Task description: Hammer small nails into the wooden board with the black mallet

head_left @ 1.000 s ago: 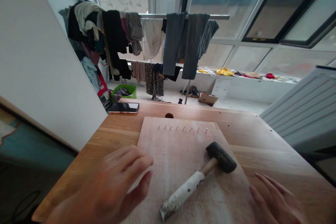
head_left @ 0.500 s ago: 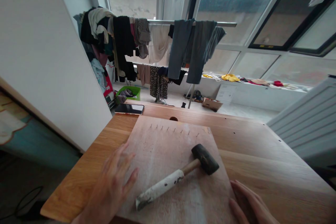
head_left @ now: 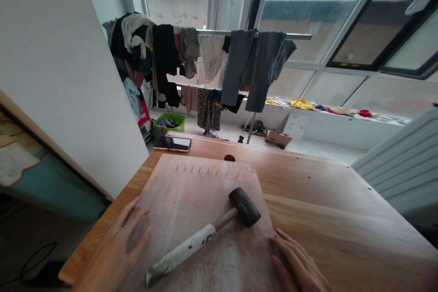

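Observation:
A flat wooden board lies on the table. A row of several thin nails stands up near its far edge, some tilted. Across the board rests a hammer with a black head and a worn white-wrapped handle, touched by neither hand. My left hand is at the board's left edge, fingers spread and thumb apart over the surface. At the right edge, my right hand has its fingers stretched out against the board's side; its lower part leaves the frame.
The board lies on a wooden table with a round hole near its far edge. A phone lies at the far left. Beyond stand a rack of hanging clothes, a green basket and a cardboard box.
The board has slid left across the table, carrying the hammer and nails with it. Both my hands have moved left along with its edges. The view has shifted slightly.

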Demonstrator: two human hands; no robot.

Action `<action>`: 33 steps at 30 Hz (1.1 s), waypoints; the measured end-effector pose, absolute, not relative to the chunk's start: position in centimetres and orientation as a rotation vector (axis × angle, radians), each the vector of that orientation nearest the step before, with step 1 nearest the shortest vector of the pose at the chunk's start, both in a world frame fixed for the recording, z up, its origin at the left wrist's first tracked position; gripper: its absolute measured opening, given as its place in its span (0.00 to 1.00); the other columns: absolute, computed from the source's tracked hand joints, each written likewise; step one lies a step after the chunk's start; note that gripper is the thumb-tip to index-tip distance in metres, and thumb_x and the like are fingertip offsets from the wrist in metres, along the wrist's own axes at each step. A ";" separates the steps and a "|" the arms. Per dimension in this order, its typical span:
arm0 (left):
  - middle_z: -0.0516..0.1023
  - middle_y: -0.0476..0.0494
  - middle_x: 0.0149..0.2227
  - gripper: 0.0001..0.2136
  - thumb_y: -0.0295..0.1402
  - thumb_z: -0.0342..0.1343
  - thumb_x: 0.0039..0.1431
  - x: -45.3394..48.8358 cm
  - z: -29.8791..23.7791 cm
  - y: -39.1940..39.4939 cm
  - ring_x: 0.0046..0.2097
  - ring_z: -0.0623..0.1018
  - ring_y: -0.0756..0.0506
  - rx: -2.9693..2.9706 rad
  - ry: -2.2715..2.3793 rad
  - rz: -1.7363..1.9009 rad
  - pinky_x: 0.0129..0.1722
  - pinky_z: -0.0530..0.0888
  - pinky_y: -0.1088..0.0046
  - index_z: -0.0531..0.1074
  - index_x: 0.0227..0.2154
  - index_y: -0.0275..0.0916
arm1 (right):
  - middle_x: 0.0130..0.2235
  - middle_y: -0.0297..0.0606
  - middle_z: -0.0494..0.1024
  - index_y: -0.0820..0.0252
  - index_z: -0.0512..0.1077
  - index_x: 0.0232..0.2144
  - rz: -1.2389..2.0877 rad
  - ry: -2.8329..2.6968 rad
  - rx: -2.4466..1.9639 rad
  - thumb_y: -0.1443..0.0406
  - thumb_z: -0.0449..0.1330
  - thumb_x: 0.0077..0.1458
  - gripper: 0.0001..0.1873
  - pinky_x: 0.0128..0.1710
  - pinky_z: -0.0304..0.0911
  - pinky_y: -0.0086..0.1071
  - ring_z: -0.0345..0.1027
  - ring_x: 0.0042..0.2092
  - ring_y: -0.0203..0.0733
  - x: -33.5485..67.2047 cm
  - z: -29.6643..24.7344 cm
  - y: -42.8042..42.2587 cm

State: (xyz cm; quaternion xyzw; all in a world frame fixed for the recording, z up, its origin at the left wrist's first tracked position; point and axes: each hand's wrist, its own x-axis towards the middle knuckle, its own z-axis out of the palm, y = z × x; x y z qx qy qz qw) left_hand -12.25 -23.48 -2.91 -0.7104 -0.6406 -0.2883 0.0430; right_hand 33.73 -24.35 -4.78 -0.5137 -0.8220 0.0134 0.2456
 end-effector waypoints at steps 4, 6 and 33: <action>0.75 0.39 0.57 0.20 0.51 0.49 0.64 -16.2 -2.4 -21.5 0.53 0.80 0.35 -2.084 -2.055 -0.868 0.55 0.78 0.53 0.77 0.43 0.43 | 0.58 0.45 0.78 0.56 0.72 0.60 0.021 -2.285 -1.275 0.61 0.58 0.64 0.22 0.55 0.74 0.43 0.72 0.59 0.54 29.0 -4.2 -23.2; 0.77 0.39 0.54 0.20 0.52 0.49 0.63 -17.4 -2.1 -20.4 0.51 0.81 0.35 -2.072 -2.086 -0.877 0.55 0.78 0.54 0.77 0.41 0.43 | 0.58 0.45 0.78 0.55 0.71 0.61 -0.011 -2.283 -1.265 0.61 0.59 0.64 0.24 0.54 0.74 0.43 0.73 0.59 0.55 27.2 -4.2 -22.6; 0.76 0.42 0.53 0.11 0.36 0.53 0.66 -5.2 -0.8 -21.6 0.51 0.81 0.41 -2.546 -1.715 -0.857 0.50 0.81 0.67 0.74 0.49 0.46 | 0.48 0.38 0.84 0.49 0.82 0.46 0.146 -1.997 -1.611 0.52 0.51 0.66 0.22 0.47 0.78 0.40 0.80 0.50 0.51 41.7 -3.9 -25.3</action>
